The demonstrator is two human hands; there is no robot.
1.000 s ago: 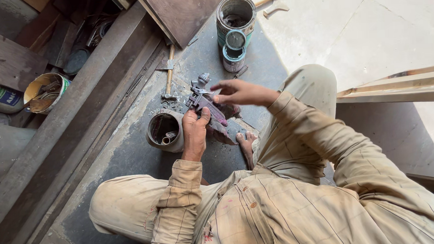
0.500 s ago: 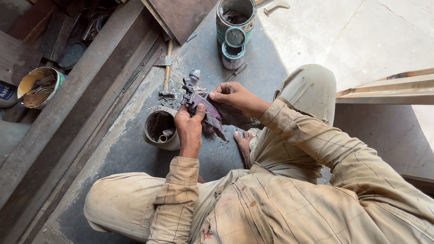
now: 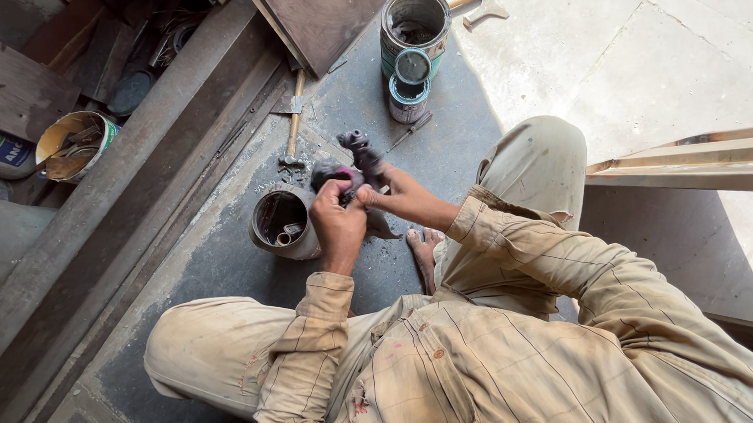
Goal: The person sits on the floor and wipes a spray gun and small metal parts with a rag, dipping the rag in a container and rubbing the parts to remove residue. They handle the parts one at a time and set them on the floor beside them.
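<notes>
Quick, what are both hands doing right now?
Left hand: closed on a dark metal tool.
Right hand: closed on the same tool.

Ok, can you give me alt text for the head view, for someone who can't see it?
A person sitting on a grey floor grips a small dark metal tool with both hands, left hand and right hand closed around it. An open tin stands beside the left hand; a hammer and more tins lie beyond.
</notes>
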